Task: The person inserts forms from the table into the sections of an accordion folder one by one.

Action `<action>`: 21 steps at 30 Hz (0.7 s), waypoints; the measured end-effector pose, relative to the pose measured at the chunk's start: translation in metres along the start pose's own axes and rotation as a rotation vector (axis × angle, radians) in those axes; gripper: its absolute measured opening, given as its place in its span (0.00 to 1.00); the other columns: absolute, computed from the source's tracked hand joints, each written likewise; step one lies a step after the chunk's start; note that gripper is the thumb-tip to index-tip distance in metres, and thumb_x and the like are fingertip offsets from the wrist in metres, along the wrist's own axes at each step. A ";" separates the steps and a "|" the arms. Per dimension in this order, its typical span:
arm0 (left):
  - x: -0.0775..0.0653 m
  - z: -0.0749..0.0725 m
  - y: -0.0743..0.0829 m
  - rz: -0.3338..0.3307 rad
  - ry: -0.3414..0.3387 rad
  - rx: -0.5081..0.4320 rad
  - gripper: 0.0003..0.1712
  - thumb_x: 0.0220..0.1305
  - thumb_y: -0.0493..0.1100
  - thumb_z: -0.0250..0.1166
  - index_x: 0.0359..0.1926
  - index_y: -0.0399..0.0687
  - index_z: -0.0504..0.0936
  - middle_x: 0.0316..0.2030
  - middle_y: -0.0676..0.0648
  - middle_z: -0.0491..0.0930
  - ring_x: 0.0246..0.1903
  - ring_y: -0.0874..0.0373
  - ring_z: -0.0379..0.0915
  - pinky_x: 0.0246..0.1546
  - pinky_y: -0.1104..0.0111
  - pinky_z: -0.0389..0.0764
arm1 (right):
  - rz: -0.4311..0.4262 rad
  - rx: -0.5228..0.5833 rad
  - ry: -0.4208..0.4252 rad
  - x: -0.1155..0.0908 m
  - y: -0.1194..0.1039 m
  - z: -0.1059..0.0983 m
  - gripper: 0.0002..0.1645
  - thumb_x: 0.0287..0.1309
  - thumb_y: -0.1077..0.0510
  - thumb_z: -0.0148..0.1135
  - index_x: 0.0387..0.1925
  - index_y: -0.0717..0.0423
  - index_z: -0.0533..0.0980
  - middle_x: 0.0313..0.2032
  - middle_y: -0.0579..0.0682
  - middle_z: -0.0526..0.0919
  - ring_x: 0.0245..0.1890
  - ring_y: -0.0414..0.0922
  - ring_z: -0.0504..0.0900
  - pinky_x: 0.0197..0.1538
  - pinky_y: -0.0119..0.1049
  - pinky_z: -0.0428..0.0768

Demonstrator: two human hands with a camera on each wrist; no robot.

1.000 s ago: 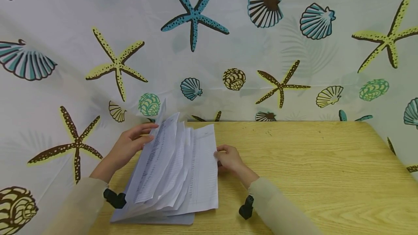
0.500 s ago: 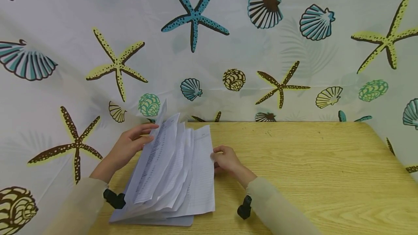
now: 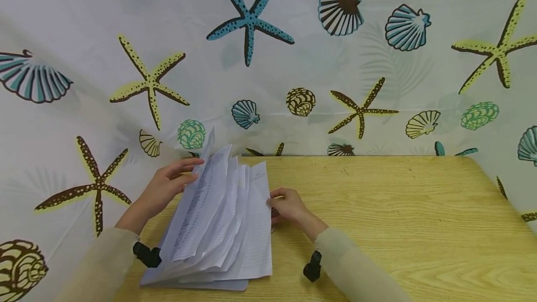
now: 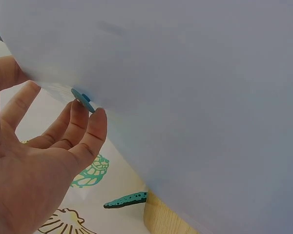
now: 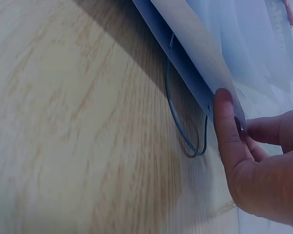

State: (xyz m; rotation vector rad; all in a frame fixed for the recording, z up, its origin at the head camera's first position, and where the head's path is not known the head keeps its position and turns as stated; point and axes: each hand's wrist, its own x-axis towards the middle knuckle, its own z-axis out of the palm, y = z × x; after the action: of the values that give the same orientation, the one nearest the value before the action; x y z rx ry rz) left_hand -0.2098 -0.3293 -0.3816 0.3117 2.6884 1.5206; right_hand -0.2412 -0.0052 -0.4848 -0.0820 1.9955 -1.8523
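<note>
A bluish-grey document folder (image 3: 201, 284) lies on the table with its front cover (image 4: 195, 107) raised and tilted to the left. Inside, several white printed sheets (image 3: 258, 227) fan out, some upright, the rearmost flatter. My left hand (image 3: 161, 188) holds the raised cover by its outer edge, beside a small blue round button (image 4: 83, 100). At the right side of the stack, my right hand (image 3: 289, 206) pinches the edge of the sheets between thumb and fingers. A dark cord loop (image 5: 173, 112) sticks out from the folder's edge near that hand.
The wood-grain table (image 3: 398, 218) stretches to the right of the folder. A white curtain (image 3: 277, 73) printed with starfish and shells hangs behind and on both sides. Black wrist cameras sit on both sleeves, the right one (image 3: 312, 267) just above the table.
My right hand has moved slightly left, and the sheets' right edge has shifted left with it. The left hand and the raised cover stay put.
</note>
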 end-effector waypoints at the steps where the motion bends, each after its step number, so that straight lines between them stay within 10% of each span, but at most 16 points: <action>1: 0.000 0.000 0.000 0.000 0.000 0.000 0.27 0.81 0.46 0.57 0.76 0.48 0.70 0.76 0.36 0.66 0.74 0.35 0.61 0.64 0.34 0.71 | 0.003 0.002 -0.002 0.000 0.000 0.000 0.18 0.74 0.64 0.58 0.59 0.70 0.75 0.41 0.64 0.89 0.30 0.46 0.87 0.37 0.45 0.89; 21: -0.001 0.000 0.002 -0.002 0.005 -0.014 0.27 0.80 0.46 0.59 0.75 0.47 0.71 0.76 0.38 0.66 0.74 0.38 0.61 0.63 0.40 0.72 | -0.005 0.038 0.004 0.001 0.001 0.012 0.17 0.72 0.66 0.59 0.58 0.72 0.75 0.38 0.62 0.89 0.27 0.43 0.85 0.32 0.39 0.88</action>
State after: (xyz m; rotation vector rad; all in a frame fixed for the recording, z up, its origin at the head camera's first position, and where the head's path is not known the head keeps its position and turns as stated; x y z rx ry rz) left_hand -0.2083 -0.3287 -0.3796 0.3050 2.6792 1.5412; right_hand -0.2376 -0.0165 -0.4865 -0.0723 1.9636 -1.8937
